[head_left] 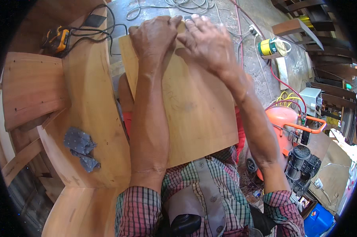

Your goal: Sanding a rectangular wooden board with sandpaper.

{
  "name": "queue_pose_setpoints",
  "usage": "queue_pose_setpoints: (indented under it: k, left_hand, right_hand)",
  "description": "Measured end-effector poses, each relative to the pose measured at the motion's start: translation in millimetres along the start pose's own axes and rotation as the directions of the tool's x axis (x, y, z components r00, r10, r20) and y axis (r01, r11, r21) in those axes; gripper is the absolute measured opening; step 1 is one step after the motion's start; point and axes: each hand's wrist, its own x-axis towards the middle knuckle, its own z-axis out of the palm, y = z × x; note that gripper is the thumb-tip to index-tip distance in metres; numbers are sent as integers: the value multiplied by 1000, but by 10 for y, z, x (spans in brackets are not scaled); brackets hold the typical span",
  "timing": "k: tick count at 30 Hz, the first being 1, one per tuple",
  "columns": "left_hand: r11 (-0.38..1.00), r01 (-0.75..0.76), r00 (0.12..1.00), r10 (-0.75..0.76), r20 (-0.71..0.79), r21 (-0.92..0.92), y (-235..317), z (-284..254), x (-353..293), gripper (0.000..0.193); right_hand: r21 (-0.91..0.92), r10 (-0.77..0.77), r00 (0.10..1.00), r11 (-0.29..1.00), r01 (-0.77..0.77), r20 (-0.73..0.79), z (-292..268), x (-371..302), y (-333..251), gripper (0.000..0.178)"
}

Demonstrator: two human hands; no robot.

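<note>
A flat, pale wooden board (198, 114) lies in front of me, tilted across my lap, with faint pencil marks on its face. My left hand (155, 37) is closed over the board's far edge near its left corner, knuckles up. Beside it, my right hand (208, 45) bends over the same edge, blurred by motion. A sliver of something dark shows by its fingertips, but what it is stays hidden. The thumb of the right hand points toward the left hand, close to the board's face.
On the left, a wooden panel structure (87, 79) carries a crumpled dotted cloth (80, 146) and a yellow-black power tool (58, 41). Cables (186, 4) loop over the floor. To the right stand a paint can (272, 48), an orange compressor (281, 122) and a blue container (318, 219).
</note>
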Motion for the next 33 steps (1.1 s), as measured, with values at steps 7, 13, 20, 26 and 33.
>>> queue_pose_setpoints:
  k: [7, 13, 20, 26, 33]
  left_hand:
    - [999, -35, 998, 36, -43, 10, 40, -61, -36, 44]
    - [998, 61, 997, -61, 47, 1, 45, -175, -21, 69]
    - [962, 156, 981, -125, 148, -225, 136, -253, -50, 91]
    - [970, 136, 980, -103, 168, -201, 185, -212, 40, 94]
    - [978, 131, 975, -98, 201, -161, 65, -141, -21, 95]
  right_hand:
    - [123, 44, 998, 992, -39, -40, -267, -549, -240, 47]
    - [82, 41, 998, 996, -45, 58, -260, -506, -310, 52]
    - [-40, 3, 987, 999, 3, 159, -212, -206, -97, 57]
    - [137, 90, 995, 986, -96, 53, -275, -726, -241, 57]
    - [116, 71, 997, 990, -75, 44, -205, -543, -248, 46]
